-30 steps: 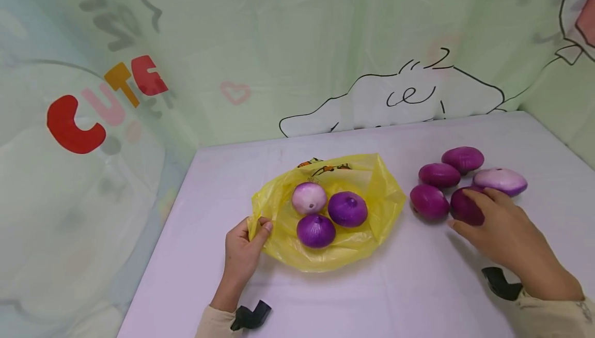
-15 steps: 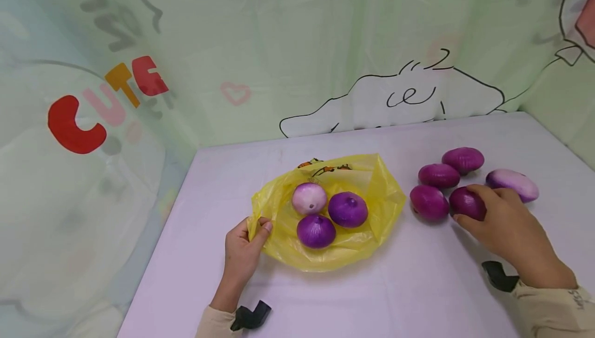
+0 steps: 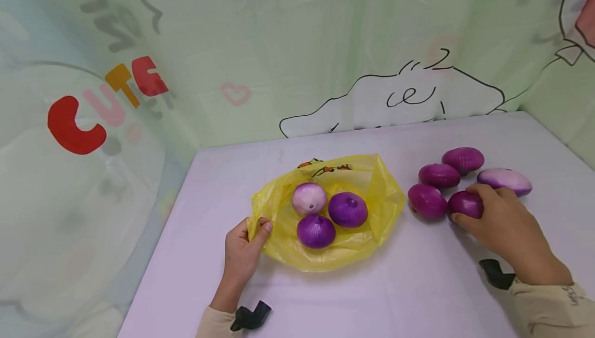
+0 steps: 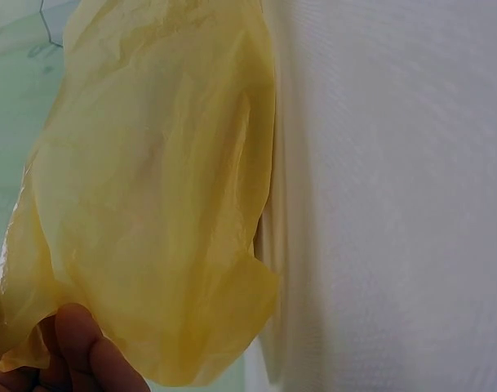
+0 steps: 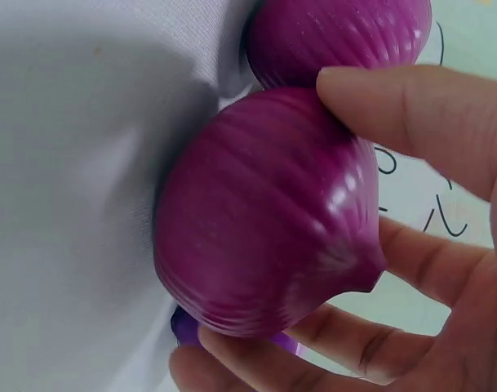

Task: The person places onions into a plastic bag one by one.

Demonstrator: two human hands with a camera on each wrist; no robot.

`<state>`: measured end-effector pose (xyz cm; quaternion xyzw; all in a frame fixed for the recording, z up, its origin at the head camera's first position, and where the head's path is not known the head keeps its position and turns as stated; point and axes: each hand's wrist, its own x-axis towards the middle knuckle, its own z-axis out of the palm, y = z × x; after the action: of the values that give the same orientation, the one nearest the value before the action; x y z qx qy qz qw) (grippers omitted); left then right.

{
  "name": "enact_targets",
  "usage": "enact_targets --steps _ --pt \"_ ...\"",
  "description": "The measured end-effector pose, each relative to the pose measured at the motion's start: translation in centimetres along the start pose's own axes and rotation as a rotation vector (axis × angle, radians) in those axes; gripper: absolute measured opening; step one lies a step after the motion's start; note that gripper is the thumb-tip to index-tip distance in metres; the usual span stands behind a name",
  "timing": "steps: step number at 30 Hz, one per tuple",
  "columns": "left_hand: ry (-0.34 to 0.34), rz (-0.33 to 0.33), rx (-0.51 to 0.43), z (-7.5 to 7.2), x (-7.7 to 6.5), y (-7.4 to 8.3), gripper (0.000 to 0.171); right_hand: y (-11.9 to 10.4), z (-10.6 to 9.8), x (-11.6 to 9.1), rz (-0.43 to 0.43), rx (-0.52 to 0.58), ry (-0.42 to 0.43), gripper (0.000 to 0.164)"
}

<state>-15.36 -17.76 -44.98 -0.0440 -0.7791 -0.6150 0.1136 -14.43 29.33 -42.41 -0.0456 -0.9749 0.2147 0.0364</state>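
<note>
My left hand (image 3: 245, 247) pinches the left rim of a yellow plastic bag (image 3: 283, 255), which lies spread with its mouth facing up. Inside the bag sit a pale onion (image 3: 309, 198) and two purple onions, one on the right (image 3: 347, 210) and one nearer me (image 3: 316, 231). On the right side of the table, my right hand (image 3: 511, 229) grips a dark purple onion (image 5: 264, 212), thumb on one side and fingers on the other. In the left wrist view the fingertips (image 4: 81, 335) hold the bag's gathered edge.
Around the right hand lie a purple onion (image 3: 427, 202) at its left, two more purple onions behind, one nearer (image 3: 439, 175) and one farther (image 3: 463, 159), and a white-and-purple onion (image 3: 505, 180). A printed green curtain (image 3: 297, 59) hangs behind the white-covered table (image 3: 353, 302).
The right hand has closed around the dark purple onion and shifted slightly left. The white-and-purple onion rolled right, then partly back. The left hand and bag stay put.
</note>
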Motion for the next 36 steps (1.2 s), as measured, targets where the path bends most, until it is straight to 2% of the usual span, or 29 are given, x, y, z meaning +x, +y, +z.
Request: enact_targets --steps 9,22,26,36 --pt "-0.001 -0.005 -0.004 0.0 -0.1 0.0 0.01 0.3 0.2 0.2 -0.034 -0.007 -0.034 0.079" --pt "-0.002 0.004 -0.002 0.0 0.0 0.0 0.01 -0.1 -0.6 -0.4 0.013 -0.031 -0.04 0.084" --pt "-0.002 0.002 -0.002 0.0 0.0 0.0 0.01 -0.5 -0.9 -0.8 0.027 -0.034 -0.033 0.086" --pt "0.0 0.003 -0.002 0.0 0.0 -0.1 0.009 -1.2 -1.4 -1.4 -0.015 -0.027 0.03 0.08"
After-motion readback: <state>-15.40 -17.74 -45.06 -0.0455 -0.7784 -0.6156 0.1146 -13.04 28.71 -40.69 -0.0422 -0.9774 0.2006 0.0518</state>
